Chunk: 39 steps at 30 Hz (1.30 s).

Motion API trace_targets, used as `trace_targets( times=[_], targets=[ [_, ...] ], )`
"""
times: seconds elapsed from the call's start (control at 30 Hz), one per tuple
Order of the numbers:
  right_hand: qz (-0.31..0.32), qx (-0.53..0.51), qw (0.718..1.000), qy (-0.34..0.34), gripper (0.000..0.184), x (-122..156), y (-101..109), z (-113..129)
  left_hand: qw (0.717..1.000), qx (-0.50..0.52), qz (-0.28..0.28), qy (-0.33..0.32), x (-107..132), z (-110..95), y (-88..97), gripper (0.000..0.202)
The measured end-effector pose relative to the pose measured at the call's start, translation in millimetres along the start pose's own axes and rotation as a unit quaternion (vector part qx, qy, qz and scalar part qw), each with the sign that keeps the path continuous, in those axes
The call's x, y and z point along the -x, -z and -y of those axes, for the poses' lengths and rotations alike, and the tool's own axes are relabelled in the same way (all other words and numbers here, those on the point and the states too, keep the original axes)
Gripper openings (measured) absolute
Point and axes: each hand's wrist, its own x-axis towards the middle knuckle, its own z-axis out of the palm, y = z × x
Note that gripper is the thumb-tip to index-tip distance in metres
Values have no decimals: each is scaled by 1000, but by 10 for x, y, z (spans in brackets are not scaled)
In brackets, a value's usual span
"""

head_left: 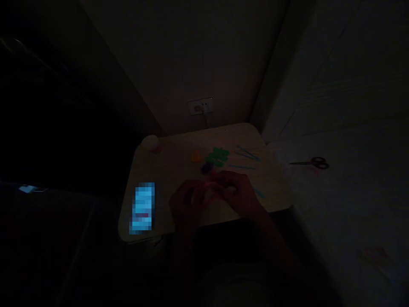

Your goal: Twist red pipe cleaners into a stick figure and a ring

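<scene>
In dim light, both my hands meet over the front middle of a small wooden table. My left hand [188,202] is closed, its fingertips pinching one side of a thin pinkish-red piece [209,184]. Closed on the other side of that piece is my right hand [234,189]. Its kind is too dark to make out, and fingers cover part of it. Just beyond the fingertips lie a dark purple piece [207,167] and a cluster of green leaf-like pieces [218,157]. An orange piece [196,156] sits left of the green ones.
Several thin blue sticks [243,166] lie on the table's right side. A lit phone [142,209] rests at front left, and a pale round container [150,143] stands at back left. Scissors [315,162] lie on the pale surface to the right. A wall socket [200,106] holds a plug.
</scene>
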Motion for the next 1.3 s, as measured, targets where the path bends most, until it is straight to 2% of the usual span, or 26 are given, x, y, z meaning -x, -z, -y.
trace_targets(
  times=[0.1,0.2,0.33,0.43,0.53,0.6,0.67,0.77,1.0,1.17,1.3],
  targets=[
    [1,-8,1000,-20,15,3,3,-17,1000,5,-1,-22,-15,-19,-4,13],
    [7,-7,1000,-22,13,-4,10,-3,999,0,22,-33,-27,-48,-8,18],
    [15,6,1000,-8,10,-18,18,28,995,-56,41,-69,-30,-79,5,8],
    [28,21,999,8,11,-18,23,31,994,-68,27,-80,-30,-99,16,9],
    [21,15,1000,5,11,-5,15,11,996,-57,20,-63,-21,-99,16,8],
    [9,3,1000,-15,11,8,3,-4,998,-46,15,-33,-7,-80,10,8],
    [8,-4,999,-32,19,17,-8,-10,1000,-27,4,5,10,-51,3,5],
    [15,-8,999,-38,21,14,-13,-4,999,5,7,36,28,-11,-7,11],
    [-32,14,999,-20,13,0,-7,-30,996,64,34,58,20,-8,-40,25],
    [-6,32,999,11,8,7,14,-18,995,67,21,72,8,-21,-20,24],
    [10,68,995,68,8,1,38,29,998,57,18,34,-14,-47,-10,23]
  ],
)
